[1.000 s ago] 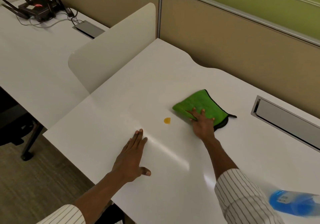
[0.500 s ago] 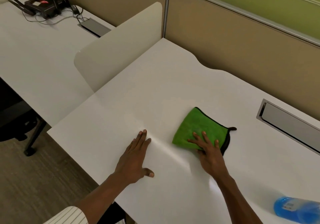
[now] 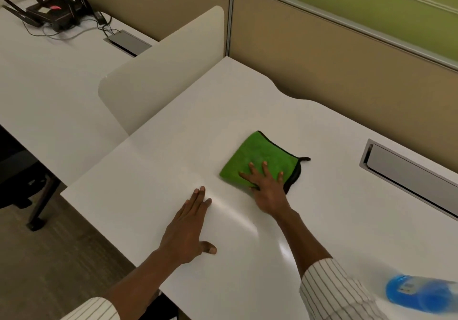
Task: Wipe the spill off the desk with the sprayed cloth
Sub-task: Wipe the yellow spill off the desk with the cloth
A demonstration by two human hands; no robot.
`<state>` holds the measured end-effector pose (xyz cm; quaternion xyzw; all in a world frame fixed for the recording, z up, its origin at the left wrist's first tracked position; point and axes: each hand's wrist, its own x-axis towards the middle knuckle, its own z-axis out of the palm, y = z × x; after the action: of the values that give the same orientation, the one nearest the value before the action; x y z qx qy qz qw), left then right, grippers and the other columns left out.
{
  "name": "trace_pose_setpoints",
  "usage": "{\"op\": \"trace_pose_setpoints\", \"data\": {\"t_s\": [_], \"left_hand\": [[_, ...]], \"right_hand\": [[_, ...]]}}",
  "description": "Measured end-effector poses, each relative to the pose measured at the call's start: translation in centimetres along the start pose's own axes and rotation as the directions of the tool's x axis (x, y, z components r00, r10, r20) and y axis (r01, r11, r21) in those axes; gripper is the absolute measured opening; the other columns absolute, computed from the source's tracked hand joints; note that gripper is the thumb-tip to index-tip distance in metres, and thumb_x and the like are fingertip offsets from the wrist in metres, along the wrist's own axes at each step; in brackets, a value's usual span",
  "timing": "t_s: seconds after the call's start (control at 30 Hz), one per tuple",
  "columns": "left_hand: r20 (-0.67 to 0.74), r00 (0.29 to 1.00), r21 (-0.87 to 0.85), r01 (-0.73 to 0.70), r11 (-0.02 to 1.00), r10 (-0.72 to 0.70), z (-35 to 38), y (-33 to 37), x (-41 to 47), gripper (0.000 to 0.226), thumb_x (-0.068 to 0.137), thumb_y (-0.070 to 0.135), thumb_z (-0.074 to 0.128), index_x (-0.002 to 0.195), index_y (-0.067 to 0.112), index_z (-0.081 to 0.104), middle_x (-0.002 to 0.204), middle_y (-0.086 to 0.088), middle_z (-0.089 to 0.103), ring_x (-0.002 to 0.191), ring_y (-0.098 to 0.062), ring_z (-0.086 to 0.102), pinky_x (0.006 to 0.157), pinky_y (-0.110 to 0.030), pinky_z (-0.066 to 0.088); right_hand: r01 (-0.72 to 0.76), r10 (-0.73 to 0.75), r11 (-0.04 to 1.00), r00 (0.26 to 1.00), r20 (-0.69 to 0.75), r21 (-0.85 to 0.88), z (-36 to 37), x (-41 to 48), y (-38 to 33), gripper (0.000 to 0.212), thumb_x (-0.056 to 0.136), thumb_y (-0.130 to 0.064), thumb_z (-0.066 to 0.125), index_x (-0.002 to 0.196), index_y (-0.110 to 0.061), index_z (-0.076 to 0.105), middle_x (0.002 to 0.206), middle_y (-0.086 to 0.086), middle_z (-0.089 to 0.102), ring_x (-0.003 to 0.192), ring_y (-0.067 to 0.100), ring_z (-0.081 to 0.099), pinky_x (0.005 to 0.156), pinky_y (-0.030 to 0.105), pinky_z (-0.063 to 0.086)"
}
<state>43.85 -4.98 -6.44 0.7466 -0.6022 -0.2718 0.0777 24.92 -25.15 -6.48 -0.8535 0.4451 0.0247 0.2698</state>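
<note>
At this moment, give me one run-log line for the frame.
phase: wiping | right hand: flat on green cloth | left hand: flat on desk | spill: none visible | spray bottle: near edge, blurred

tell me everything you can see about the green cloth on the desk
The green cloth is a fuzzy, microfibre-looking rag with black edging and a small black loop at its right corner. It looks folded into a rough square and lies flat on the white desk, turned at an angle. The right hand presses on its near edge, fingers spread. The left hand lies flat on the desk, clear of it. No spill shows around it.
</note>
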Motion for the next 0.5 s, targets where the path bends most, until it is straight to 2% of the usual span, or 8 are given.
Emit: {"op": "trace_pose_setpoints", "data": {"t_s": [0.13,0.3,0.4,0.5], "left_hand": [[-0.006,1.0,0.003,0.001,1.0,-0.001,0.1,0.0,0.0,0.139,0.075,0.066,0.086,0.173,0.024,-0.003,0.173,0.01,-0.036,0.159,-0.007,-0.032,0.129,-0.023,-0.006],[-0.005,1.0,-0.004,0.007,1.0,-0.007,0.0,0.1,0.0,0.139,0.076,0.065,0.086,0.173,0.024,-0.005,0.173,0.011,-0.037,0.16,-0.007,-0.033,0.13,-0.024,-0.005],[0.002,1.0,-0.001,0.003,1.0,-0.003,0.0,0.1,0.0,0.139,0.076,0.066,0.086,0.173,0.024,-0.004,0.173,0.011,-0.038,0.161,-0.008,-0.033,0.131,-0.025,-0.003],[-0.008,1.0,-0.004,0.004,1.0,-0.004,0.2,0.1,0.1,0.14,0.074,0.067,0.086,0.173,0.025,-0.003,0.173,0.012,-0.037,0.161,-0.007,-0.032,0.131,-0.025,-0.002]], "right_hand": [[0.086,-0.086,0.996,0.996,0.006,-0.009,1.7,-7.1,-0.2,0.063,0.101,-0.013,0.055,0.154,-0.047,0.043,0.172,-0.016,0.016,0.163,0.025,-0.008,0.126,0.067,-0.009],[0.089,-0.086,0.989,0.996,0.034,-0.114,3.4,-14.1,0.7,0.072,0.101,-0.014,0.049,0.157,-0.054,0.029,0.172,-0.021,0.002,0.16,0.021,-0.023,0.127,0.06,-0.017],[0.08,-0.073,0.982,0.996,0.047,-0.172,4.0,-14.2,0.2,0.072,0.102,-0.016,0.045,0.159,-0.055,0.022,0.171,-0.02,-0.005,0.159,0.026,-0.026,0.125,0.066,-0.015],[0.094,-0.098,0.98,0.995,-0.013,-0.175,4.6,-12.1,-1.2,0.075,0.099,-0.012,0.047,0.16,-0.051,0.026,0.173,-0.013,0.002,0.16,0.034,-0.019,0.123,0.073,-0.01]]}}
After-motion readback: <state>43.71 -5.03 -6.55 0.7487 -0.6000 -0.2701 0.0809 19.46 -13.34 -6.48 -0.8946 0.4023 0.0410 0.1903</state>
